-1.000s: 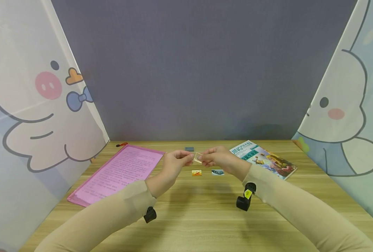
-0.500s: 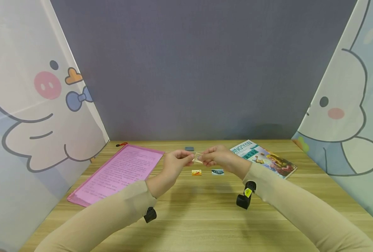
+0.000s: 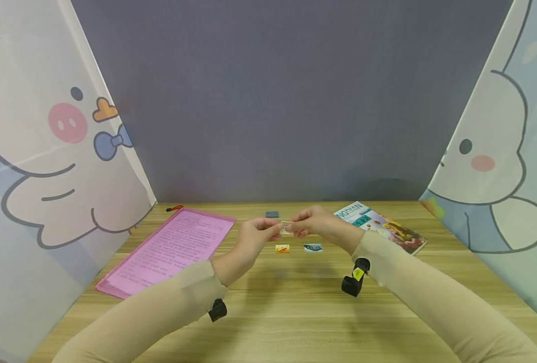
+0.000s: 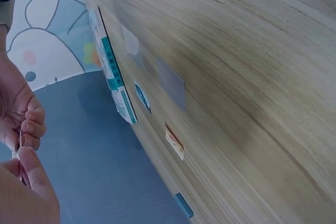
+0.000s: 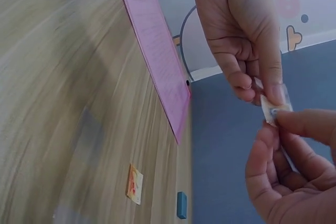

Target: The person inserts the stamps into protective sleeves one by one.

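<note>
Both hands meet above the table, holding a small stamp-like card (image 5: 271,109) with a clear plastic sleeve around at least part of it. My left hand (image 3: 255,236) pinches one side between thumb and fingers. The opposite side is pinched by my right hand (image 3: 318,227); its thumb lies on the card's face in the right wrist view. Fingers cover much of the card. Below the hands, an orange-and-yellow picture card (image 3: 283,248) and a dark teal picture card (image 3: 313,247) lie flat on the table. Clear sleeves (image 4: 172,83) rest nearer the person.
A pink mesh zip folder (image 3: 168,252) with printed paper inside lies at the left. At the right is a colourful magazine (image 3: 383,229), partly behind the right forearm. A small blue-grey block (image 3: 272,214) sits near the grey back panel (image 3: 286,101).
Both hands have shifted very slightly to the right, still pinching the card. Its visible part between the fingertips has turned a little. The things on the table stay where they were.
</note>
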The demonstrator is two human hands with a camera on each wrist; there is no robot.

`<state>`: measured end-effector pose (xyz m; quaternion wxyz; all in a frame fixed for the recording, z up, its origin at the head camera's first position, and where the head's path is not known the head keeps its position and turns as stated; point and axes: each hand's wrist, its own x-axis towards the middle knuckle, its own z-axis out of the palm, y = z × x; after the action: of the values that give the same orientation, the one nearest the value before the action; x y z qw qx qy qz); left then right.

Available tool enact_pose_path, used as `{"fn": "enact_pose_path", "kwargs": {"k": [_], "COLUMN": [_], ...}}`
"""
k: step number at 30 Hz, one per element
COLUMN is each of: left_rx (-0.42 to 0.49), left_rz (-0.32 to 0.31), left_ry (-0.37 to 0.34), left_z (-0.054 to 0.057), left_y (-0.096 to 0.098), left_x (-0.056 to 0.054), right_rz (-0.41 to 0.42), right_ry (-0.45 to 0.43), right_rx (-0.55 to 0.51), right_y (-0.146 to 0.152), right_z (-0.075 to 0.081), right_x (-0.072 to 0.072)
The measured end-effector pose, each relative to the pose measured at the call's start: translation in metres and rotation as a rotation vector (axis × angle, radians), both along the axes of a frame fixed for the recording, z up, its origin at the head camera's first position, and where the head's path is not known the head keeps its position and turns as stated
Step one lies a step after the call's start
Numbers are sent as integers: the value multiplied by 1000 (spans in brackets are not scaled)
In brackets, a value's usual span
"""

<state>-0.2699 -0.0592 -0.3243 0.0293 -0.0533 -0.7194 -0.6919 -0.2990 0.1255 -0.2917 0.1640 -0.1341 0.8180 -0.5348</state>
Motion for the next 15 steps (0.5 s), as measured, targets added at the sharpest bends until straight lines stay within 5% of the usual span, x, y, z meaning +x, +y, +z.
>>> {"fn": "enact_pose_path", "kwargs": {"k": [15], "left_rx": [54], "left_rz": [-8], "left_ry": [-7], "left_z": [0], "left_y": [-1], "left_x": [-1], "right_rz": [52], "right_ry": [-50], "right_rx": [-224], "right_y": [3], "right_z": [-10], "right_x": [5]}}
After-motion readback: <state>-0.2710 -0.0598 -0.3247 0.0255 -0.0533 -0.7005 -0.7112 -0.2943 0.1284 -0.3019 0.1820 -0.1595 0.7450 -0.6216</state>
